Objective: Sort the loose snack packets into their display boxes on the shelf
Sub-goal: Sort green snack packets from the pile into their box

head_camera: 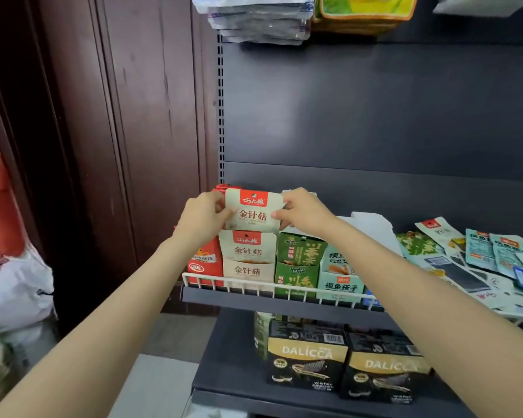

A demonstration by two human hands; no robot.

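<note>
A cream snack packet with a red label is held upright just above the cream display box of the same print. My left hand pinches its left edge and my right hand pinches its right edge. More red-topped packets stand behind it. On the shelf right of the cream box stand a green display box and a pale teal display box; a red box stands on the left. A heap of loose packets lies at the shelf's right.
A white wire rail runs along the shelf's front edge. Two black DALICCA boxes sit on the lower shelf. Stacked packages lie on the shelf above. A dark wooden wall is at left, with a white bag on the floor.
</note>
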